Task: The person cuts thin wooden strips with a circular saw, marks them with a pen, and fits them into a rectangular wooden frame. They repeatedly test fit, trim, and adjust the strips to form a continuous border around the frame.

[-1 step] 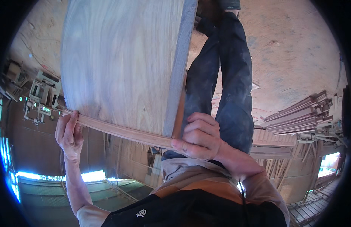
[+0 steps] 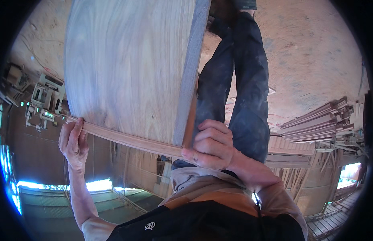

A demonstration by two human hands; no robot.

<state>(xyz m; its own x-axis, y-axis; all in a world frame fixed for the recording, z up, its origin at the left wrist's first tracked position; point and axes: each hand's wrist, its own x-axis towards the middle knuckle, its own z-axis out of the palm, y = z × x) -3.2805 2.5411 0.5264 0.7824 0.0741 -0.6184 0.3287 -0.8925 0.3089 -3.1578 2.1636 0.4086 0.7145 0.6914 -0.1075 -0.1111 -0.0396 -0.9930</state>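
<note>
A large wooden panel (image 2: pixel 126 72) with pale, streaky grain fills the upper left of the view. A narrow reddish wood strip (image 2: pixel 130 140) runs along its near edge, and a greyish strip (image 2: pixel 190 68) borders its right side. My left hand (image 2: pixel 74 142) is closed on the left end of the near strip, fingers over its top. At the near right corner, my right hand (image 2: pixel 212 144) grips the edge, its thumb on the end of the strip and its fingers curled beside the panel's side. The far end of the panel runs out of view.
Dusty ground (image 2: pixel 307 52) spreads out on the right beyond my legs (image 2: pixel 246 80). A stack of long wooden boards (image 2: pixel 315 122) lies at the right. A pale machine (image 2: pixel 48 94) stands at the far left, and more wood pieces (image 2: pixel 299 176) lean at the lower right.
</note>
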